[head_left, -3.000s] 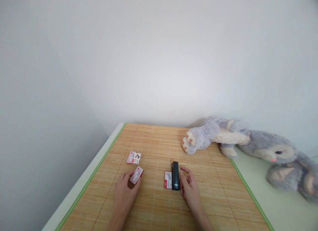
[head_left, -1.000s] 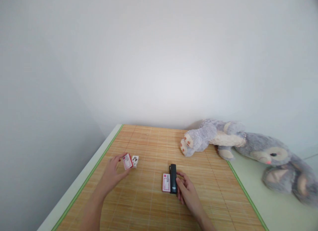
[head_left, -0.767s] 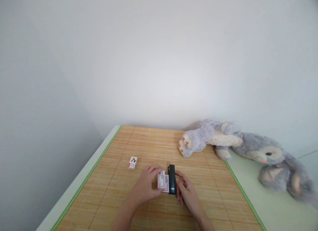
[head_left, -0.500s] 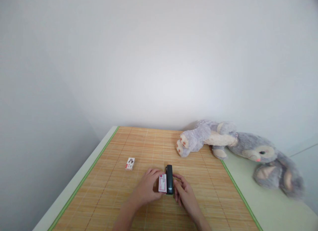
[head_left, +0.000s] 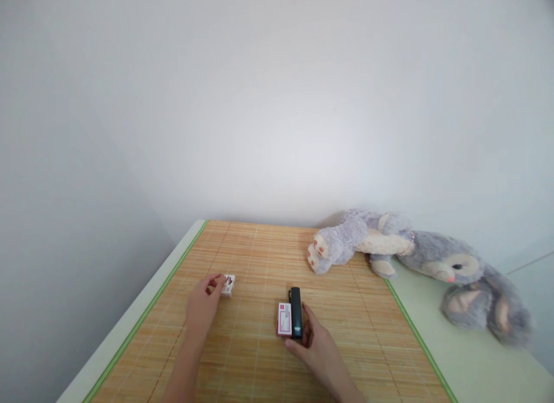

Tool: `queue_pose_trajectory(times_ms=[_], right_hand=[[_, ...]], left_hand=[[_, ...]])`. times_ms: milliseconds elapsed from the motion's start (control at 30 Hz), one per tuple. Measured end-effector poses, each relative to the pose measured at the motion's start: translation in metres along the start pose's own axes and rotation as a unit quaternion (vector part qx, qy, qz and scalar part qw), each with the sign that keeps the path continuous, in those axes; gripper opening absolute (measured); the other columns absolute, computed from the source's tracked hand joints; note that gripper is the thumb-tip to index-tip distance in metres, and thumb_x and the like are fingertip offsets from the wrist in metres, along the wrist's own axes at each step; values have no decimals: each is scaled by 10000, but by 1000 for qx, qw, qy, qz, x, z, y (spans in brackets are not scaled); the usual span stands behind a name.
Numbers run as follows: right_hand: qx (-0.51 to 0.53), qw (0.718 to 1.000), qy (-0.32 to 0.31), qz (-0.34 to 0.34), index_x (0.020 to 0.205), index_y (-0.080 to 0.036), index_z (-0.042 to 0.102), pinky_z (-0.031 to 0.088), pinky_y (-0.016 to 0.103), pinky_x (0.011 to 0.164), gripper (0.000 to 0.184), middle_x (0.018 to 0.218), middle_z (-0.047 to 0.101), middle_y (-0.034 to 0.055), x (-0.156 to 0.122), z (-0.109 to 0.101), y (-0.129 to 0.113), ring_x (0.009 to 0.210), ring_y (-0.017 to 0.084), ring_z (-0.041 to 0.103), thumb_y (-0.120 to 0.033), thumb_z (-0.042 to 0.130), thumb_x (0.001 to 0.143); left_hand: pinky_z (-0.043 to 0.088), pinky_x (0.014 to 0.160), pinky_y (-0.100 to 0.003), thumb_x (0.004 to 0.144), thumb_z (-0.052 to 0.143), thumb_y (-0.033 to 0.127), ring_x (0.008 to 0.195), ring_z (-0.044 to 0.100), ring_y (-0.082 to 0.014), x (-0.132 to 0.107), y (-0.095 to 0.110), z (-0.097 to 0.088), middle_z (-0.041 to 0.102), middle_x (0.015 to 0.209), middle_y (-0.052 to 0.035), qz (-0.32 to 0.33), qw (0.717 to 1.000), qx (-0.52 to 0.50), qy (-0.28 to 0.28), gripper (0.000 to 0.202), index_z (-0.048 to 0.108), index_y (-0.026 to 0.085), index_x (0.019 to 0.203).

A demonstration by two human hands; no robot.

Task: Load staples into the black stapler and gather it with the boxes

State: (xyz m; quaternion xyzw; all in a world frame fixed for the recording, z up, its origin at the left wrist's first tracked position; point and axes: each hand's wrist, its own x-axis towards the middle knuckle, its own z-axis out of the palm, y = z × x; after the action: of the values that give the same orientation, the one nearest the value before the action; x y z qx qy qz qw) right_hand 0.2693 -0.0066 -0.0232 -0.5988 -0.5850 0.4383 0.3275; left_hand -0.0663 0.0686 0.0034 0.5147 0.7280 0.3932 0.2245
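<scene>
At the left, my left hand (head_left: 201, 303) has its thumb and index finger together at the left edge of a small white staple box (head_left: 229, 284) with a dark picture on top, and they cover part of it. A black stapler (head_left: 296, 313) lies lengthwise near the middle of the mat. Against its left side sits a larger white box (head_left: 284, 320) with a red-pink border. My right hand (head_left: 321, 346) is at the stapler's right side and near end, thumb and index finger apart; its other fingers are curled and partly hidden.
A bamboo mat (head_left: 255, 258) with green edging covers most of the pale table (head_left: 471, 357). A grey plush rabbit (head_left: 389, 241) lies across the back right, partly on the mat. A white wall (head_left: 277, 103) rises behind.
My left hand has let go of the red-bordered box and moved left to the small staple box. My right hand has shifted slightly, its thumb now by the stapler's near end.
</scene>
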Motion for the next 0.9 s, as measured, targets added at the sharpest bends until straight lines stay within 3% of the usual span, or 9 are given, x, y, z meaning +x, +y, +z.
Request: queue_pose_trajectory(times_ms=[67,167,333,433,733,833,900], right_hand=[[-33,999,-23,-4,1583,-255,369,438,279,656,999,834,712,-18,1,-2,-12,740,219,661,-352,832,704],[-83,996,-20,-3,1562,-297,411,454,287,712,1001,966,770,18,6,-6,-28,853,258,712,-304,840,657],[-141,990,-5,-2,1536,-309,460,468,300,749,955,1018,795,48,10,-7,-40,938,302,737,-275,829,656],[-145,989,-4,1,1532,-316,469,463,290,713,941,961,802,41,8,-7,-41,890,298,745,-269,825,662],[-172,985,2,-9,1489,-326,521,454,285,723,869,1004,800,47,11,-5,-33,915,297,740,-278,811,672],[-167,986,-4,-12,1458,-329,555,450,283,719,823,1012,796,45,11,-6,-33,903,288,739,-280,810,676],[-158,987,-8,-13,1478,-332,532,452,285,720,850,1023,793,43,10,-8,-34,908,287,739,-282,812,676]], left_hand=[[528,769,-383,850,593,654,809,682,-262,13,-4,3,755,897,-67,-12,999,-11,-32,552,756,197,1114],[526,719,-344,810,649,620,773,704,-254,20,6,28,774,819,-62,-5,994,-40,-99,526,783,181,1066],[530,763,-337,801,675,573,832,719,-248,3,42,90,799,919,-83,32,982,-82,-166,504,793,172,1083],[528,787,-343,799,684,554,863,715,-249,-12,60,114,799,942,-84,52,975,-96,-193,454,805,189,1041],[512,736,-326,836,652,505,784,699,-230,-28,69,123,783,828,-61,75,963,-108,-234,358,805,186,891],[531,785,-351,847,654,507,822,706,-242,-30,70,123,780,862,-68,73,967,-106,-218,355,805,194,922],[536,895,-393,863,644,533,941,711,-265,-34,69,122,775,980,-87,68,973,-106,-193,387,801,201,984]])
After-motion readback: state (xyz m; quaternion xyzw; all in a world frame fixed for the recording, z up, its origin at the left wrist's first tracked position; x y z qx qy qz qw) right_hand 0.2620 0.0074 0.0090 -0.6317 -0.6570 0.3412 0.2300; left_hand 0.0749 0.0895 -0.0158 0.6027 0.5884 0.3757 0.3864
